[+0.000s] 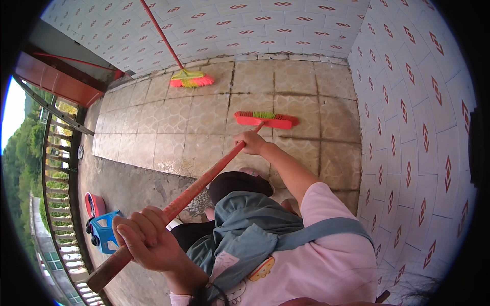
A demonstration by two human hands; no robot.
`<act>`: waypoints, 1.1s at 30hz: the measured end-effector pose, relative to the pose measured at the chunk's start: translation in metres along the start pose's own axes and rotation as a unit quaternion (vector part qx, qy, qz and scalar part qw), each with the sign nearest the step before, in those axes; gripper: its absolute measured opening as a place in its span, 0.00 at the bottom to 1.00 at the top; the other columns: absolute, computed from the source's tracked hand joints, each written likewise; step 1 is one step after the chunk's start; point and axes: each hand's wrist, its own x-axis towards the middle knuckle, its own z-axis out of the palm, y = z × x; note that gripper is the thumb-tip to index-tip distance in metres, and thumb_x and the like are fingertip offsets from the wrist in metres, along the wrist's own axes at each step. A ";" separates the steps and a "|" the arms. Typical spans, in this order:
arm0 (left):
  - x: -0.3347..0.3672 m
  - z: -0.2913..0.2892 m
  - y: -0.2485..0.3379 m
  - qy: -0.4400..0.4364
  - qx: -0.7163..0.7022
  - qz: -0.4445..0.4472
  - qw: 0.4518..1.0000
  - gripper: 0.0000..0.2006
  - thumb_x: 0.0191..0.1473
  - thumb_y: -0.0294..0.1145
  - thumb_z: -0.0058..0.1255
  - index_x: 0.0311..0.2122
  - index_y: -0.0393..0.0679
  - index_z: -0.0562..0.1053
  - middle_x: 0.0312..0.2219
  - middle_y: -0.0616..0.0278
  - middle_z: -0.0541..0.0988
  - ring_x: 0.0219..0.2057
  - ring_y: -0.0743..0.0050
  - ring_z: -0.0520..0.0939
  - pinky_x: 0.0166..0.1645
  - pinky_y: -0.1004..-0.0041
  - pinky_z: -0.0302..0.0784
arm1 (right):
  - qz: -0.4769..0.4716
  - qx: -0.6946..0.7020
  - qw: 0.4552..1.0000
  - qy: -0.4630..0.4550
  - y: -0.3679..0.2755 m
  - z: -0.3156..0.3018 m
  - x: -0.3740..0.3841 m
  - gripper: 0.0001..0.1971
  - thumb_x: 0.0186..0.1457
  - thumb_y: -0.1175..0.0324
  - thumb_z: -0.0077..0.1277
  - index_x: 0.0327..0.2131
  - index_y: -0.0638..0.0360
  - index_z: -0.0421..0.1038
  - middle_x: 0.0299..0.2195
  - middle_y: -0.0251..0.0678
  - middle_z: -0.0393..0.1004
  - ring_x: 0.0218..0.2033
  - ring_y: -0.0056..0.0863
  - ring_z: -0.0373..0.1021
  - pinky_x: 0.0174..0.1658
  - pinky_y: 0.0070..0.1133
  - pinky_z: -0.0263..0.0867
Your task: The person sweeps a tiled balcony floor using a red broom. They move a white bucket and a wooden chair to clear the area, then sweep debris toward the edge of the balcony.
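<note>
A push broom with a long red handle [196, 184] slants across the view from lower left to upper middle. My left hand [150, 238] is wrapped round the handle near its worn brown end. Lower on the same handle, close to the broom head, my right hand [251, 142] is closed round it. The red broom head [264, 121], with red and green bristles, is on the beige tiled floor [204, 115] beyond my right hand.
Against the far tiled wall [286, 30] leans another broom [192, 79] with pink and yellow bristles. A white patterned wall [408, 137] rises at the right. At the left stand a blue plastic stool [105, 232], a pink basin [95, 205] and a balustrade [57, 188]. Bare concrete [138, 183] borders the tiles.
</note>
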 end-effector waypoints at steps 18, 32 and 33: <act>-0.026 0.035 -0.065 -0.174 -0.222 -0.174 0.943 0.16 0.63 0.36 0.34 0.21 0.47 0.56 0.09 0.69 0.56 0.12 0.77 0.56 0.25 0.69 0.62 | 0.209 -0.111 0.944 0.229 0.011 -0.093 -0.230 0.03 0.42 0.73 0.48 0.19 0.59 0.69 0.18 0.42 0.72 0.23 0.43 0.70 0.28 0.33 0.63; -0.016 0.001 0.063 0.012 -0.049 0.020 0.999 0.16 0.61 0.35 0.34 0.20 0.48 0.55 0.08 0.73 0.52 0.09 0.83 0.50 0.17 0.77 0.53 | 0.044 0.064 0.997 0.030 -0.079 0.019 -0.083 0.03 0.37 0.75 0.51 0.21 0.57 0.70 0.19 0.41 0.73 0.26 0.44 0.71 0.35 0.32 0.64; -0.018 -0.003 0.060 0.028 -0.033 0.015 0.999 0.15 0.63 0.34 0.32 0.22 0.48 0.55 0.09 0.74 0.51 0.10 0.85 0.48 0.18 0.78 0.52 | 0.052 0.058 0.997 0.026 -0.080 0.013 -0.091 0.03 0.37 0.75 0.51 0.21 0.57 0.70 0.19 0.41 0.73 0.26 0.44 0.71 0.34 0.32 0.65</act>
